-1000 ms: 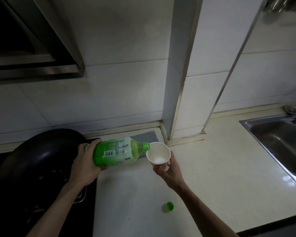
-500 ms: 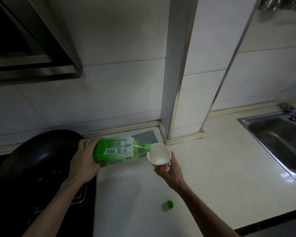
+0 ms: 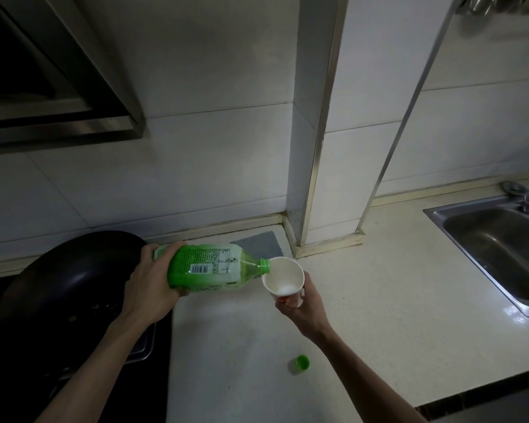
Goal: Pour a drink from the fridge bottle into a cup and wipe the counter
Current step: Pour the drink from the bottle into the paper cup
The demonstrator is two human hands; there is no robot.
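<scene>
My left hand (image 3: 148,280) grips the base end of a green bottle (image 3: 209,267) that lies almost level above the counter, its open neck over the rim of a white paper cup (image 3: 283,280). My right hand (image 3: 307,305) holds the cup from below, tilted a little toward the bottle. A small pool of pale liquid shows in the cup's bottom. The green bottle cap (image 3: 302,362) lies on the white counter (image 3: 379,315) near my right forearm. A grey cloth (image 3: 255,244) lies flat by the wall behind the bottle.
A black wok (image 3: 68,276) sits on the dark stove at the left, close under my left arm. A steel sink (image 3: 498,251) with a tap is set into the counter at the right. A tiled pillar (image 3: 315,148) juts out behind the cup.
The bottle's base has risen a little, so it lies closer to level. Both hands keep their hold and the cup stays at the bottle's neck.
</scene>
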